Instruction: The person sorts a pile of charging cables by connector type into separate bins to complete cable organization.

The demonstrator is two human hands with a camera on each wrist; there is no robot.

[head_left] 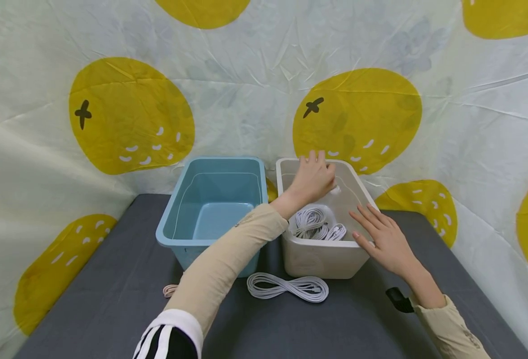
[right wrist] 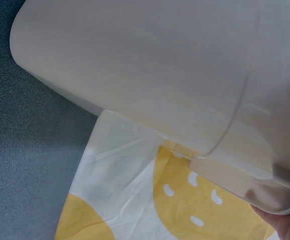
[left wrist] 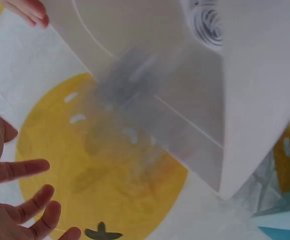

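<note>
My left hand [head_left: 314, 175] hangs over the far part of the white bin [head_left: 327, 259]; its fingers are spread and hold nothing in the left wrist view. Below it a blurred grey shape [left wrist: 132, 77] appears within the bin's outline, too smeared to identify. Coiled white cables [head_left: 311, 223] lie at the near end inside this bin. At the bin's right rim my right hand [head_left: 384, 244] rests with fingers extended; a little of that hand [right wrist: 287, 225] shows at the right wrist view's lower corner.
A blue bin [head_left: 183, 243] stands to the left of the white one. On the dark table [head_left: 98, 299], a white cable [head_left: 288, 287] tied in a figure eight lies before the bins. A pinkish cable [head_left: 169, 290] is partly hidden by my left sleeve. Patterned cloth [head_left: 246, 114] hangs behind.
</note>
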